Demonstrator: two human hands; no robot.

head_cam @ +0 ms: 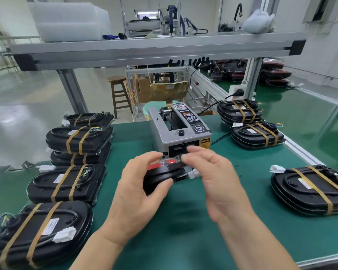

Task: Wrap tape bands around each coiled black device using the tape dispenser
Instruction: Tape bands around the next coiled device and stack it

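Note:
My left hand (139,191) grips a black device (160,177) with a red face, held on edge just above the green mat in front of the grey tape dispenser (179,131). My right hand (213,178) pinches at the device's top edge near the dispenser's outlet slot, close to the white connector (194,174); any tape between the fingers is too blurred to make out. Several black devices banded with tan tape lie to the left (66,186) and to the right (310,191).
The green mat (183,221) covers the bench. Taped devices are stacked at far left (79,140) and back right (256,135). An aluminium shelf beam (154,49) crosses overhead. A wooden stool (118,94) stands beyond the bench. The dispenser's black cable (220,138) runs off to its right.

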